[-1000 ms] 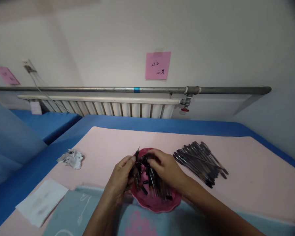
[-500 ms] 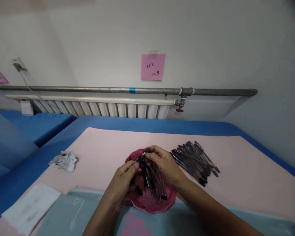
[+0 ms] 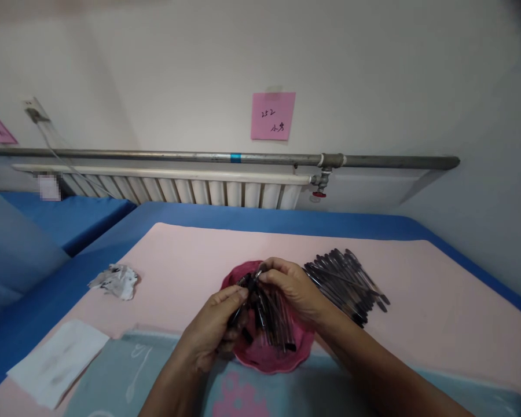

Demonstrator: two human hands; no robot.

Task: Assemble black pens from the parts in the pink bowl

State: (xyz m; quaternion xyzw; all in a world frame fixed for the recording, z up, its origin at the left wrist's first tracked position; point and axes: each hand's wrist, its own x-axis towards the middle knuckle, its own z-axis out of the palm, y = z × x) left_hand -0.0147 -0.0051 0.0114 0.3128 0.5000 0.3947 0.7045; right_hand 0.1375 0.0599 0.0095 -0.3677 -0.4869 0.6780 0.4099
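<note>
A pink wavy-rimmed bowl (image 3: 282, 366) holds several dark pens and clear barrels (image 3: 267, 324). Over its left side, my left hand (image 3: 219, 321) is closed around a dark pen (image 3: 238, 310), thumb on top; its lower fingers look smudged. My right hand (image 3: 290, 286) pinches a small shiny pen tip (image 3: 257, 274) between thumb and fingertips above the far rim. Both hands meet closely, and whether the tip is joined to the pen in my left hand I cannot tell. To the right lies a pile of dark-capped pens (image 3: 342, 284).
A crumpled, stained tissue (image 3: 115, 282) lies at the left on the pink mat (image 3: 191, 255). Nearer is a folded white paper (image 3: 56, 362) with smudges. A grey-blue cloth (image 3: 125, 370) spreads along the front. Behind the blue table edge (image 3: 260, 217) are a radiator and pipe.
The view has shifted slightly. Both hands stay over the bowl with their pinched grips, and more of the dark pen shows at my left fingers.
</note>
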